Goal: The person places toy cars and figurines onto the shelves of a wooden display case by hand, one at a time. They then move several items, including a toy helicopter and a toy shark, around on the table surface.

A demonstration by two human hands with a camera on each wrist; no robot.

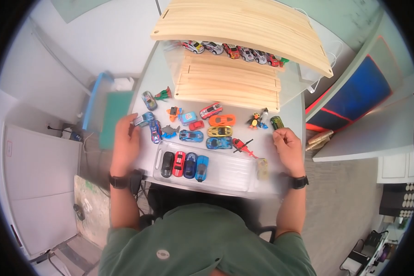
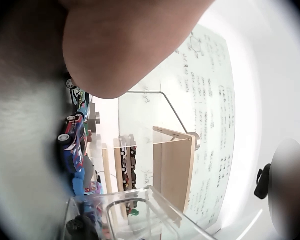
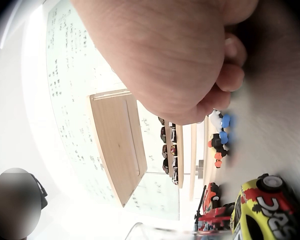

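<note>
My left hand [image 1: 125,143] is over the table's left side, fingertips right at a light blue toy car [image 1: 144,119]. A dark blue and red toy car [image 1: 155,131] lies just inward of it. On the right side, my right hand [image 1: 288,149] is held with loosely curled fingers, and its fingertips are close to a dark green toy car [image 1: 277,122]. I see nothing held in either hand. A clear plastic tray [image 1: 230,172] lies between the hands, with several cars [image 1: 179,164] in a row at its left end. A yellow toy car [image 3: 262,210] is at its right end.
Beyond the tray stand more toy cars [image 1: 220,131], a red helicopter [image 1: 244,147], a penguin figure [image 1: 254,120] and a grey shark [image 1: 170,131]. Behind them rises a wooden-board shelf [image 1: 234,20] with cars lined up on it. The table's front edge runs below the tray.
</note>
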